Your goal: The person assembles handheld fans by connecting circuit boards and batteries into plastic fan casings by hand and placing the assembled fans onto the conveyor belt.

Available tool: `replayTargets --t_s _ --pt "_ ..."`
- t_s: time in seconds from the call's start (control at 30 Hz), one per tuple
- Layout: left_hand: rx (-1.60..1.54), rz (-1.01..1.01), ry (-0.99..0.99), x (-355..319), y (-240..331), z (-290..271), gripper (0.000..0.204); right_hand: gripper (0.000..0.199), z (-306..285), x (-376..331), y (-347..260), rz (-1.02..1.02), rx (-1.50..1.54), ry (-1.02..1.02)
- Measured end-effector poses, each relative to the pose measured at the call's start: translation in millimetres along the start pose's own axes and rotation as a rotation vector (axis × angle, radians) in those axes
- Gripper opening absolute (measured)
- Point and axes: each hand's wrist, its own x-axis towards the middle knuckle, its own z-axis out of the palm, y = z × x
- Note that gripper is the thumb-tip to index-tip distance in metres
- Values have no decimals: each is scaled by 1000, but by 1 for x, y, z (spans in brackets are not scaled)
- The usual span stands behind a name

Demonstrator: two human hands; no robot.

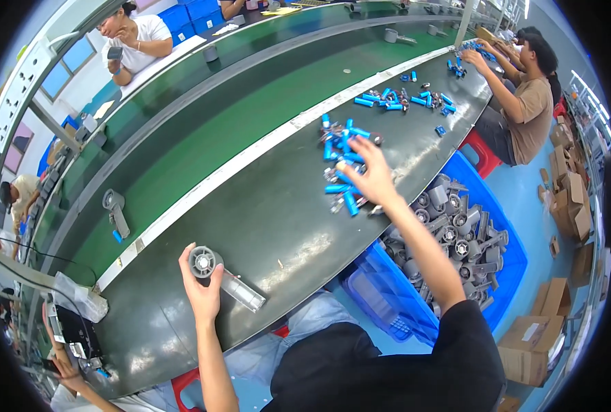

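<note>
Left hand (pixel 201 294) grips the grey fan housing (pixel 205 261), lower left of centre, handle slanting lower-right; right hand (pixel 375 181), fingers parted, nearer the blue wired cylinders (pixel 337 188) just above centre.

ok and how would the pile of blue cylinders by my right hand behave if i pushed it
The pile of blue cylinders would probably shift as a loose clump, since wire-like bits show among them. Single cylinders may roll, being round, though anything attached could hinder that. The shiny table might let them slide.
</note>
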Motion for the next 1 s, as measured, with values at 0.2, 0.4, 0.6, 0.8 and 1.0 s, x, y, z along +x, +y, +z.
replayTargets --t_s 0.2,0.4,0.6,0.8,1.0 --pt "-22 27 -271 28 -1 -14 68 45 49 -45 -105 20 42 -154" --pt "1 149 -215 25 -12 -18 61 27 10 -39 -91 123 207 33" --pt "65 183 -32 25 -8 -10 64 31 -11 -22 -72 30 -120 -198" --pt "99 144 -10 26 -12 -11 65 22 -5 -22 -76 220 26 -279" --pt "266 315 113 23 2 -14 64 23 -15 -11 -100 513 689 -244"
